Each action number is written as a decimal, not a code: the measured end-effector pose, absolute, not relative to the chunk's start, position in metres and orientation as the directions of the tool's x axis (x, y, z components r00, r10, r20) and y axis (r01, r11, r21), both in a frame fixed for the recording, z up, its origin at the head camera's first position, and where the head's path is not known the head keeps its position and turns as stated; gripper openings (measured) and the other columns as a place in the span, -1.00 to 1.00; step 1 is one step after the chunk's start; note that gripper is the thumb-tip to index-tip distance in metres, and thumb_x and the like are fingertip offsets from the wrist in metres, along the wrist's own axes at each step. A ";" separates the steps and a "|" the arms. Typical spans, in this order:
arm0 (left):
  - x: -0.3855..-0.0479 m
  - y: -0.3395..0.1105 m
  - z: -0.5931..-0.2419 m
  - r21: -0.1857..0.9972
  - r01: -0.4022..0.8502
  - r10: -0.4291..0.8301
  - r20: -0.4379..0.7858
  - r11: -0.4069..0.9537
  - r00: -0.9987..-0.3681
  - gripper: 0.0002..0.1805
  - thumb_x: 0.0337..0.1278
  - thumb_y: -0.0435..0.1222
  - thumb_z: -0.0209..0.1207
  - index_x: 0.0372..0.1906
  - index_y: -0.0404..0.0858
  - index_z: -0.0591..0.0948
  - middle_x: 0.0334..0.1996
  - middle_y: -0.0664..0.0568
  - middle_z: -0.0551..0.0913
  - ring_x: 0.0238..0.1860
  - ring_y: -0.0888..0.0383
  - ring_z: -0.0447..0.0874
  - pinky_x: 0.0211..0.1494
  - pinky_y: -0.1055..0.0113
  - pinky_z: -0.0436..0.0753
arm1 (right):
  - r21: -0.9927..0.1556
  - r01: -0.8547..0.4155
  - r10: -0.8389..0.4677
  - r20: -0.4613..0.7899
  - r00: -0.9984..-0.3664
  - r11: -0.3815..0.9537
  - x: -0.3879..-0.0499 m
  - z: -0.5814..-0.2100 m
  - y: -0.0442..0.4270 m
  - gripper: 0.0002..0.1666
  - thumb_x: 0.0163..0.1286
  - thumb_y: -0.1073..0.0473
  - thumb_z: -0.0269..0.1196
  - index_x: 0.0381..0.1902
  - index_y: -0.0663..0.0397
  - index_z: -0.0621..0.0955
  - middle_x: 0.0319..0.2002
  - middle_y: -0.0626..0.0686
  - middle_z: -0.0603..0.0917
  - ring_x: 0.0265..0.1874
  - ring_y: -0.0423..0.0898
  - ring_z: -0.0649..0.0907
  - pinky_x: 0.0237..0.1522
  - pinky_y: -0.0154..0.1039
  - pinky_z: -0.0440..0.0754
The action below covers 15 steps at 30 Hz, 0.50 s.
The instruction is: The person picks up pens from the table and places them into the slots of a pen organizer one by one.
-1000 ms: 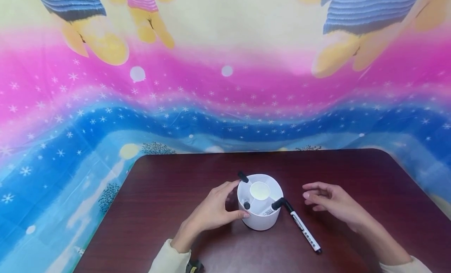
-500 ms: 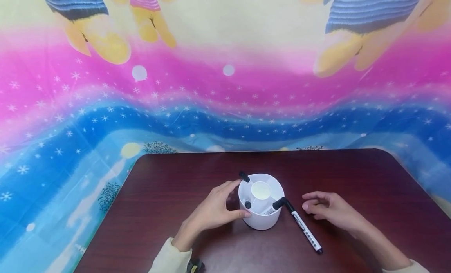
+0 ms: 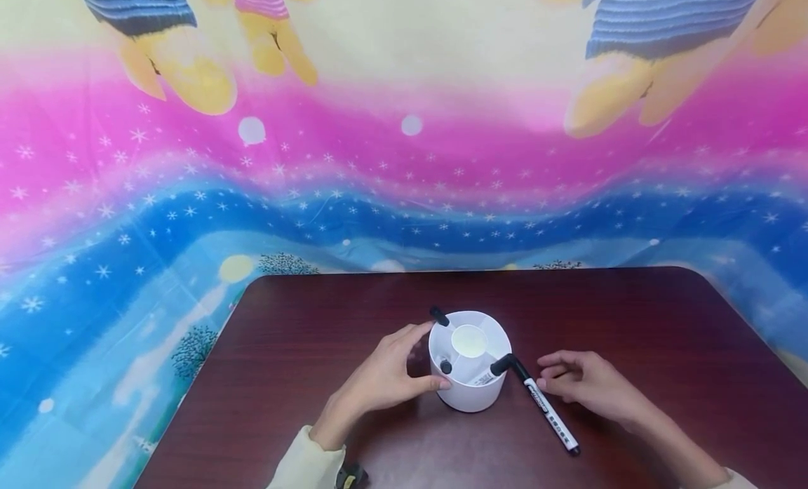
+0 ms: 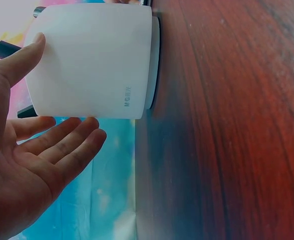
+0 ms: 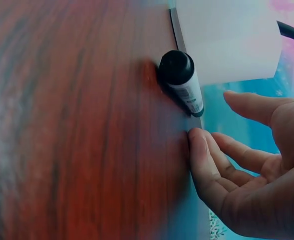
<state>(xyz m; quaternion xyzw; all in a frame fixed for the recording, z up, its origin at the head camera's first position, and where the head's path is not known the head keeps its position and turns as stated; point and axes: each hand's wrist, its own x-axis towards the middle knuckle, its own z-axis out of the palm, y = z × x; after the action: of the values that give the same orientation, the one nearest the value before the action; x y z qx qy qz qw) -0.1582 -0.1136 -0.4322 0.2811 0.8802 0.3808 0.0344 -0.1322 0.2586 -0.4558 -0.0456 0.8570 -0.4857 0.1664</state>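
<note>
A white round pen holder point(image 3: 470, 399) with a pale centre cup stands upright on the table. My left hand point(image 3: 386, 377) holds its left side, thumb on the near wall and index finger at the far rim; the other fingers extend beside the wall in the left wrist view. Three black-ended pens lean inside: one at the back point(image 3: 439, 316), one at the left point(image 3: 445, 367), one at the right point(image 3: 501, 365). A white marker point(image 3: 550, 413) with black ends lies on the table, right of the holder. Close to its right side, my right hand point(image 3: 590, 385) hovers with loosely bent fingers, holding nothing.
The dark red-brown table point(image 3: 303, 335) has rounded far corners. Behind it hangs a colourful cloth point(image 3: 379, 159) with snowflakes and cartoon figures. A black and yellow item point(image 3: 351, 477) shows beside the left sleeve point(image 3: 309, 461).
My right hand has moved slightly left and down, closer to the marker on the table. The left hand keeps its place on the pen holder; the whole view has shifted a little.
</note>
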 end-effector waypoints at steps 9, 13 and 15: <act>-0.159 -0.113 -0.431 0.690 0.462 0.521 0.143 0.557 -0.842 -0.05 0.11 0.09 0.57 0.59 0.06 0.42 0.32 0.16 0.65 0.27 0.05 0.69 0.37 0.05 0.68 | -0.832 0.074 -0.231 -0.236 -0.944 0.550 -0.130 -0.455 0.253 -0.37 0.39 0.11 0.50 0.28 0.37 0.63 -0.02 0.13 0.80 -0.15 -0.10 0.78 -0.24 -0.23 0.79; -0.159 -0.113 -0.430 0.684 0.462 0.519 0.140 0.565 -0.843 -0.04 0.11 0.11 0.56 0.60 0.05 0.41 0.34 0.16 0.65 0.28 0.10 0.67 0.38 0.04 0.67 | -0.835 0.069 -0.242 -0.236 -0.941 0.546 -0.130 -0.456 0.250 -0.38 0.35 0.14 0.51 0.26 0.39 0.64 -0.08 0.11 0.81 -0.19 -0.09 0.79 -0.25 -0.23 0.79; -0.158 -0.113 -0.430 0.682 0.460 0.518 0.138 0.569 -0.844 -0.04 0.11 0.11 0.56 0.60 0.05 0.41 0.33 0.17 0.65 0.28 0.13 0.66 0.39 0.04 0.67 | -0.832 0.073 -0.235 -0.238 -0.943 0.550 -0.129 -0.456 0.248 -0.38 0.32 0.14 0.53 0.24 0.38 0.66 -0.12 0.10 0.81 -0.22 -0.09 0.79 -0.27 -0.23 0.79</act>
<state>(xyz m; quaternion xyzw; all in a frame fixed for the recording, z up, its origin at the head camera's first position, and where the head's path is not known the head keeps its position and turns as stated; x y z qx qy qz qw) -0.1583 -0.1134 -0.4303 0.2763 0.8848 0.3731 0.0388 -0.1292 0.2480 -0.4557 -0.0467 0.8652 -0.4718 0.1630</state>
